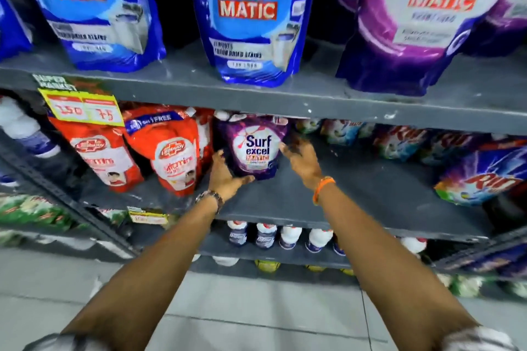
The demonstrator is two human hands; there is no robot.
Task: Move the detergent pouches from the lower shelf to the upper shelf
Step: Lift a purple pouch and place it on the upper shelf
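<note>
A small purple Surf Excel Matic pouch (254, 148) stands upright on the lower grey shelf (356, 196). My left hand (226, 175) cups its lower left corner, thumb under the bottom edge. My right hand (299, 158) rests against its right side with fingers spread. On the upper shelf (313, 100) stand two large blue Surf Excel Matic pouches (251, 14) and a large purple one (413, 17).
Red Lifebuoy refill pouches (171, 151) stand just left of the purple pouch, under a yellow price tag (82, 110). Rin packs (482, 179) fill the right of the lower shelf. White-capped bottles (285, 236) line the shelf below. Grey floor tiles lie beneath.
</note>
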